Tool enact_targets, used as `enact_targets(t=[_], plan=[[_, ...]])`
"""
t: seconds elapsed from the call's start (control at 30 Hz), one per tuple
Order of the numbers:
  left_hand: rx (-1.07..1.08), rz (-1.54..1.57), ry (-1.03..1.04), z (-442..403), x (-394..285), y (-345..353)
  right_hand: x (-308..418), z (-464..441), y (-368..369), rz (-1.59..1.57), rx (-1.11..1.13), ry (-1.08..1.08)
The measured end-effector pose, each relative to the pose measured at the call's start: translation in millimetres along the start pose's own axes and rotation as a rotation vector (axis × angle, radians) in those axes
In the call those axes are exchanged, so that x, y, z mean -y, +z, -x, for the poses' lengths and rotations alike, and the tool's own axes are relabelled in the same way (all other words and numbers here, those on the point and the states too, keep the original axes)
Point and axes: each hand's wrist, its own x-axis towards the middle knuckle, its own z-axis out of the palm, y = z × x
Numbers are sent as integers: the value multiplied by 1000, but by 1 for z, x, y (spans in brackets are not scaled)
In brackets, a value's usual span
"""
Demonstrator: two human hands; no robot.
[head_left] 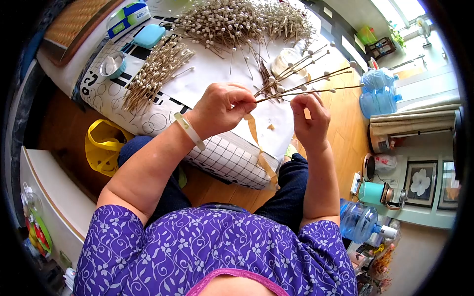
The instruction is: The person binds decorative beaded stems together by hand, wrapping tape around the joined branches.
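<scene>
My left hand (pixel 221 109), with a pale bangle on its wrist, pinches the lower ends of a small spray of brown stems with white buds (pixel 291 80). The spray fans out to the right over the table. A strip of tan tape (pixel 254 129) hangs below those fingertips and runs down over the table edge. My right hand (pixel 311 116) is closed in a pinch just under the spray's lowest stem; what its fingertips hold, if anything, is too small to make out. Behind the spray lies a cluster of dark bare stems (pixel 265 74), beside a whitish roll (pixel 285 60).
A large heap of budded stems (pixel 217 22) covers the table's far side. A sorted bundle (pixel 155 69) lies to the left, near a blue-rimmed cup (pixel 113 65), a light-blue box (pixel 149 36) and a tissue pack (pixel 128 20). A yellow bag (pixel 101 148) stands below left.
</scene>
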Motion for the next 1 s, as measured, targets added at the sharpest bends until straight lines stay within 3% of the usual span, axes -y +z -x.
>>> enact_targets(t=[0.3, 0.37, 0.63, 0.87, 0.93, 1.0], plan=[[40, 37, -57, -1, 1, 2, -1, -1, -5, -39, 28, 9], [-54, 88, -32, -1, 3, 5, -2, 0, -8, -49, 5, 14], [-60, 83, -19, -1, 1, 6, -1, 2, 2, -50, 30, -2], [-11, 63, -98, 0, 8, 3, -18, 3, -16, -40, -78, 24], [6, 71, -126, -1, 9, 1, -44, 9, -24, -52, -158, 90], [-39, 148, -160, -2, 8, 0, -69, 10, -31, 62, -279, 365]])
